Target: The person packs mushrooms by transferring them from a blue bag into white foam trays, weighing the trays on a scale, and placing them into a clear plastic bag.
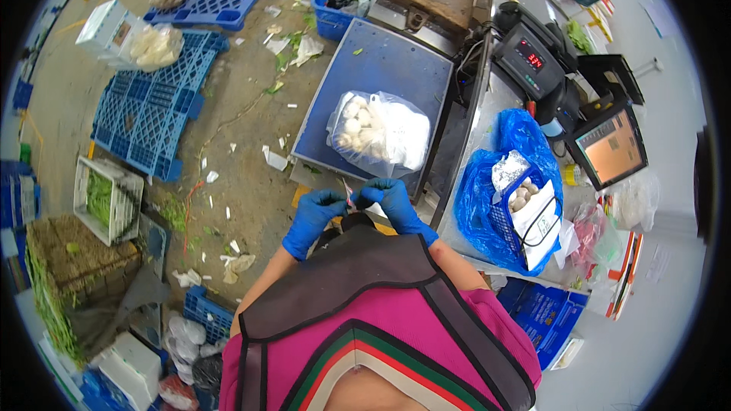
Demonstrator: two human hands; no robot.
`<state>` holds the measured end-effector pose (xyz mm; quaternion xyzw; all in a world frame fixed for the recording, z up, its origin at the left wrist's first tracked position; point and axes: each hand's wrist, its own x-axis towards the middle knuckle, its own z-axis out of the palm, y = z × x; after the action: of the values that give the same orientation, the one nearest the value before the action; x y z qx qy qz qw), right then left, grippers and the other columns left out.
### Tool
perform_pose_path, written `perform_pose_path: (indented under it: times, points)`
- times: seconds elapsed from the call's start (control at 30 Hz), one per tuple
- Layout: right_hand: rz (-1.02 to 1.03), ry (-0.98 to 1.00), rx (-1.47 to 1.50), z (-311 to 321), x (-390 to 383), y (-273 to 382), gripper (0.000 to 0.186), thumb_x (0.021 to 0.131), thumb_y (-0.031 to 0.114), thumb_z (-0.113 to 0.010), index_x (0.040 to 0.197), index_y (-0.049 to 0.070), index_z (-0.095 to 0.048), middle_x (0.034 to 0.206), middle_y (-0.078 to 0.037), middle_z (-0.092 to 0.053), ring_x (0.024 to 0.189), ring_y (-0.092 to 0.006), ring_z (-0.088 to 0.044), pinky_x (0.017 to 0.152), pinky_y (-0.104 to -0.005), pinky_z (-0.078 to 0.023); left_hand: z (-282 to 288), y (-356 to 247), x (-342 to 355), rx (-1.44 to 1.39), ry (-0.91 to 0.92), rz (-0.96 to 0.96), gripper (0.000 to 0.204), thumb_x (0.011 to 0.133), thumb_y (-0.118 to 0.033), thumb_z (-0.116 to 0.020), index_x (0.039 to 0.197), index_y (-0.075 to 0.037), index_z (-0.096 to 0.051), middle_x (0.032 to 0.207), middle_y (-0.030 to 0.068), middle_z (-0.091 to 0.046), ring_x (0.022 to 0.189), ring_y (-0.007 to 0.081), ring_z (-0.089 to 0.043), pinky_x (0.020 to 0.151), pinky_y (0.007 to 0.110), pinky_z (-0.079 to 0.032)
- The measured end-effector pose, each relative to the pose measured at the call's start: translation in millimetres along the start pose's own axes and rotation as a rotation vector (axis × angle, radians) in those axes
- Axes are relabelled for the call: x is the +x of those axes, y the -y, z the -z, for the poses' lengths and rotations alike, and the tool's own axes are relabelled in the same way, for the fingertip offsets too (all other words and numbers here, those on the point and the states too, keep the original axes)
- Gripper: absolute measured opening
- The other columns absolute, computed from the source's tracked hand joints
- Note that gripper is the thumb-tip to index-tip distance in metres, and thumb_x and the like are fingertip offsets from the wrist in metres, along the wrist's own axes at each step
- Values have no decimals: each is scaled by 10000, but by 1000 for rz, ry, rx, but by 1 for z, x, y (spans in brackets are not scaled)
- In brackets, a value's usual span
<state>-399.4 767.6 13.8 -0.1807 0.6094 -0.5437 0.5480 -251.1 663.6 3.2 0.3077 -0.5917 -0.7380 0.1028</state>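
Both of my hands wear blue gloves and meet in front of my apron. My left hand [314,217] is closed, its fingertips pinching a small, thin pink-and-white strip [349,193]. On the strip's other side, the fingers of my right hand [392,204] are closed against it too. What exactly the strip is, I cannot make out. Just beyond my hands, a clear plastic bag [373,133] of pale, round things like white mushrooms lies on a blue platform scale [324,118]. A white sheet or packing covers the bag's right side.
On the metal counter at right, a blue plastic bag [476,217] surrounds a blue basket [502,224] of mushrooms. Behind it stand a scale display [529,61] and a screen [611,147]. Blue pallets [148,99], a white crate [126,217] of greens and scattered scraps occupy the floor at left.
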Motion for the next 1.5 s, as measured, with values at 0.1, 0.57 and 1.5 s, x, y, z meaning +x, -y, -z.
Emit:
perform_pose_path:
  times: [0.1,0.57,1.5]
  points:
    - [109,-2,-23,-7,-3,7,146,744,97,-616,831,-18,-632,770,-84,-618,674,-136,-570,607,-257,-457,-8,-14,2,-210,-73,78,105,745,-59,-602,804,27,-607,728,62,-598,643,95,-537,595,219,-430]
    - [401,150,-371,24,19,25,181,723,185,-635,833,40,-629,752,-132,-593,631,-240,-575,569,-295,-456,-38,-28,14,-41,-287,-15,125,741,-76,-593,831,10,-602,731,82,-598,636,145,-551,606,257,-436]
    - [66,153,-225,31,43,25,150,775,43,-580,889,-50,-606,786,-68,-623,681,-113,-569,643,-248,-463,-36,-21,31,209,-307,-89,110,741,-47,-590,831,16,-594,768,68,-604,704,105,-569,640,232,-456]
